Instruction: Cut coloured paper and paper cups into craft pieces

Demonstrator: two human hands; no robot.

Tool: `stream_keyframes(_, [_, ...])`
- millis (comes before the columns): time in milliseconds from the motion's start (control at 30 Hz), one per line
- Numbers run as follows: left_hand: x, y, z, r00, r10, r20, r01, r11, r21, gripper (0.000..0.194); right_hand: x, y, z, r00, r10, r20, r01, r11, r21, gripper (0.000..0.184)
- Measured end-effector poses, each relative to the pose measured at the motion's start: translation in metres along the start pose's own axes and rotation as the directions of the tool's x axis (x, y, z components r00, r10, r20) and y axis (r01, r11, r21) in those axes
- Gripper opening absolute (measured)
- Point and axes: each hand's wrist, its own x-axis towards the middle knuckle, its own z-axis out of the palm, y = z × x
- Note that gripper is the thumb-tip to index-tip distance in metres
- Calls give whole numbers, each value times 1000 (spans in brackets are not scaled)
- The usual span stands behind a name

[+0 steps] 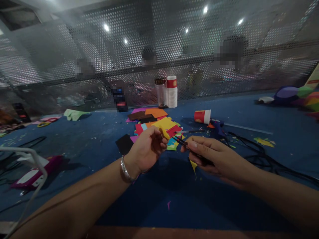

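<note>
Yellow paper [164, 133] in left hand [149, 148]

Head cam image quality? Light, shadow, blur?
Head view: dim, with bright light spots on the perforated panel; head view: soft shadow on the blue table, nearer than the left hand; head view: outer edges stretched and smeared, far left worst.

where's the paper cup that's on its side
In the head view, the paper cup lies right of centre, beside the blue glue gun, beyond the right hand.
</note>
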Motion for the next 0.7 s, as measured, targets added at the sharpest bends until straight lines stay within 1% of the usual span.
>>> stream_keyframes(100, [3, -2, -3, 999, 41, 28, -40, 999, -19, 15, 0, 1, 0, 1000, 17, 8, -17, 1000, 13, 46])
stream_keyframes(233, [5, -4, -5, 998, 57, 35, -57, 998, -19, 17, 0, 1, 1, 1000, 26, 5, -27, 999, 24, 45])
stream_keyframes(433, [4, -4, -5, 993, 115, 35, -115, 993, -6, 18, 2, 0, 0, 1000, 15, -4, -15, 1000, 25, 42])
stream_keyframes(567, [3, -4, -3, 990, 129, 49, -130, 991, 20, 19, 2, 1, -1, 1000, 25, 5, -25, 999, 35, 44])
stream_keyframes(633, [2, -6, -3, 985, 153, 76, -156, 987, 40, 17, 2, 2, -1, 1000, 26, 7, -26, 999, 40, 43])
stream_keyframes(700, [2, -9, -4, 973, 194, 128, -203, 977, 64, 13, 2, 2, -2, 1000, 21, 1, -21, 999, 46, 40])
